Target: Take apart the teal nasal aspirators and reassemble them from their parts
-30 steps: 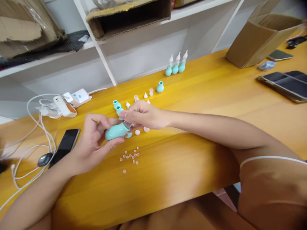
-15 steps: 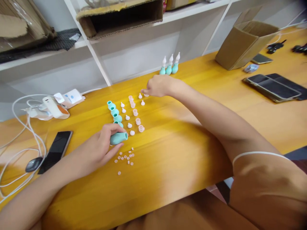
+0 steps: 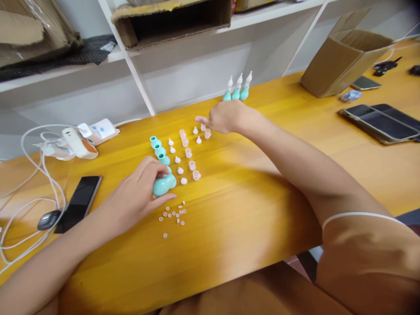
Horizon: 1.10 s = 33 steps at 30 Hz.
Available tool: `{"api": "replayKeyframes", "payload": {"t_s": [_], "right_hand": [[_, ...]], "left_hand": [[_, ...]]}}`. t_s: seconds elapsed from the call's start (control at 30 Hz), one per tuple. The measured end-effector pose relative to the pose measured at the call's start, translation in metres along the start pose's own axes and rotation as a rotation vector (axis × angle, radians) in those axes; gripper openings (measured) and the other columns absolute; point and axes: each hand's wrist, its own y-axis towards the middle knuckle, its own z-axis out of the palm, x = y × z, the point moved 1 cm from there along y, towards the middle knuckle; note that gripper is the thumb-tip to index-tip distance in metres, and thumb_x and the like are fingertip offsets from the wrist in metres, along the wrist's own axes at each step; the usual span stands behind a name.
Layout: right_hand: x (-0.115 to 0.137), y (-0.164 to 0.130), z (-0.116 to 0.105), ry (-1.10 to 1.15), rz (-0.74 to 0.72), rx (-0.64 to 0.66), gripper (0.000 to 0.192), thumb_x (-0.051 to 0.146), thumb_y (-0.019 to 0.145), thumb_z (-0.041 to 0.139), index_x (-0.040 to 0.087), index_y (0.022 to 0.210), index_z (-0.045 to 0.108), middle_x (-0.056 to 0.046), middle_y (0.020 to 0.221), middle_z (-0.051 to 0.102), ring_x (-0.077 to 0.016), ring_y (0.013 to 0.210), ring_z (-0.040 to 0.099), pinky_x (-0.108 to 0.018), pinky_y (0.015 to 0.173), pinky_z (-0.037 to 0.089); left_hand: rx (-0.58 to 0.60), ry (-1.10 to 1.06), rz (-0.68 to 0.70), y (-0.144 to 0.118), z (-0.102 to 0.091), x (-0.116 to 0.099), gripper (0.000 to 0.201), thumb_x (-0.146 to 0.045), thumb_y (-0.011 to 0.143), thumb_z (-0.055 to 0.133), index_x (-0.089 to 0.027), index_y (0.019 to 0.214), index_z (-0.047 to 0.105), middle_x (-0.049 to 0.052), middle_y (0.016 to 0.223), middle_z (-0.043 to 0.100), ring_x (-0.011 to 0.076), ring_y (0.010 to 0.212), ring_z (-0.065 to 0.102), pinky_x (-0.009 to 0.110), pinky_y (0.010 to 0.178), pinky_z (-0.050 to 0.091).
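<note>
My left hand [image 3: 139, 183] is closed around a teal squeeze bulb [image 3: 160, 187], its rounded side toward me, the thumb along its near side. Behind it, more teal bulbs [image 3: 159, 149] stand in a row with their mouths up; the nearest are partly covered by my fingers. My right hand [image 3: 226, 116] hovers palm down, one finger stretched left and the others mostly hidden. Right below it stand a white tip [image 3: 203, 127] and a pale pink cup [image 3: 208, 134]. White tips [image 3: 177, 159] and pink cups [image 3: 188, 152] form rows between the hands.
Small pink rings [image 3: 173, 214] lie scattered near my left hand. Three assembled teal-and-white droppers [image 3: 236, 93] stand behind my right hand. Phone [image 3: 78, 203], mouse [image 3: 49, 220] and cables are left; a cardboard box [image 3: 334, 65] and dark tablets [image 3: 374, 120] are right.
The bulb in my left hand has turned, its mouth no longer facing right. My right hand has lifted slightly, exposing the pink cup below it. The view has shifted a little.
</note>
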Motion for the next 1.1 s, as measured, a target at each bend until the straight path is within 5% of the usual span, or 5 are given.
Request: {"api": "replayKeyframes", "payload": {"t_s": [0.3,0.57,0.7,0.87,1.1], "right_hand": [[0.091,-0.063,0.024,0.637,-0.762,-0.042,0.078,0.077,0.115,0.032,0.015,0.079,0.062,0.001,0.066,0.051,-0.0101,0.066,0.048,-0.025,0.070,0.035],[0.098,-0.072,0.019,0.651,-0.812,-0.106,0.060,0.061,0.117,0.050,0.016,0.077,0.056,0.004,0.065,0.050,-0.0090,0.062,0.043,-0.027,0.066,0.027],[0.060,-0.065,-0.012,0.462,-0.731,-0.186,0.060,0.057,0.115,0.057,0.016,0.071,0.053,0.002,0.062,0.045,-0.0109,0.067,0.040,-0.030,0.068,0.026],[-0.017,-0.036,-0.043,0.210,-0.288,-0.261,0.060,0.062,0.110,0.058,0.016,0.073,0.062,-0.008,0.070,0.058,-0.0218,0.086,0.060,-0.033,0.082,0.042],[-0.064,0.021,-0.013,-0.051,0.178,-0.020,0.065,0.070,0.103,0.068,0.006,0.090,0.076,-0.022,0.110,0.075,-0.0465,0.119,0.070,-0.055,0.103,0.051]], "left_hand": [[-0.408,-0.025,-0.032,0.001,-0.008,-0.005,0.063,-0.033,0.084,0.101,-0.029,0.122,0.051,0.004,0.120,0.066,0.0283,0.117,0.069,0.055,0.105,0.061],[-0.363,-0.045,-0.033,0.002,-0.004,0.005,0.062,-0.035,0.085,0.099,-0.027,0.129,0.056,0.005,0.123,0.065,0.0296,0.117,0.068,0.058,0.107,0.062],[-0.387,-0.018,-0.001,0.005,-0.009,0.009,0.081,-0.044,0.081,0.102,-0.025,0.143,0.053,0.012,0.142,0.060,0.0359,0.139,0.061,0.063,0.122,0.054],[-0.375,-0.038,-0.109,0.005,-0.027,-0.002,0.029,-0.016,0.104,0.068,-0.023,0.130,0.060,0.005,0.124,0.065,0.0134,0.082,0.067,0.040,0.085,0.060],[-0.316,0.136,-0.039,0.009,-0.033,-0.016,0.027,-0.005,0.102,0.061,-0.023,0.122,0.062,0.000,0.106,0.065,0.0110,0.073,0.057,0.031,0.073,0.052]]}}
